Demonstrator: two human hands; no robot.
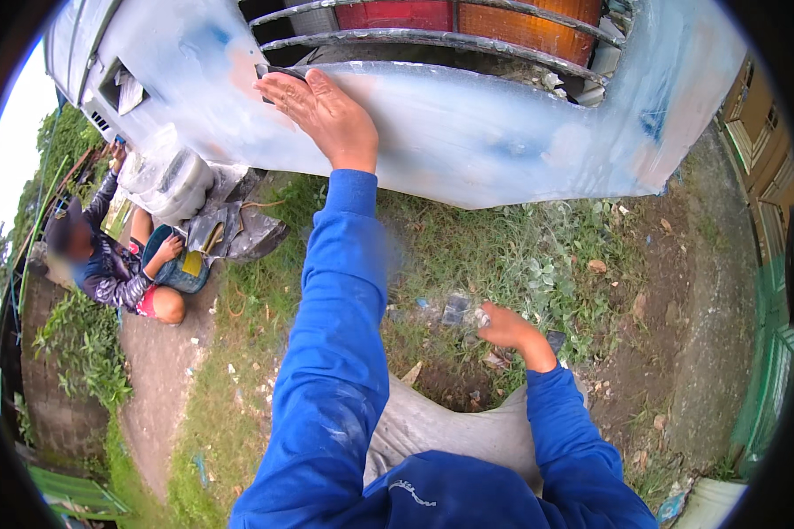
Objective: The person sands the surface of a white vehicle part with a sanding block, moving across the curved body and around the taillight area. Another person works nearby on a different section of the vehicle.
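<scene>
My left hand (331, 119) lies with its fingers against the painted vehicle panel (468, 123), over a dark piece of sandpaper (282, 70). The panel is patchy white, pale blue and pinkish. Low beside my right knee, my right hand (512, 331) is closed around a small whitish thing (483, 317). Its kind is not clear. Past that hand's fingers, a clear greyish object (455, 309) shows above the grass, and I cannot tell whether the two are joined.
A red and orange tail light (520, 26) sits behind curved bars (432, 40) in the panel's opening. To the left, a person (119, 251) crouches by the vehicle, near a grey plastic-wrapped bulk (172, 181). Grass, dirt and litter lie below; a green fence (772, 344) borders the right.
</scene>
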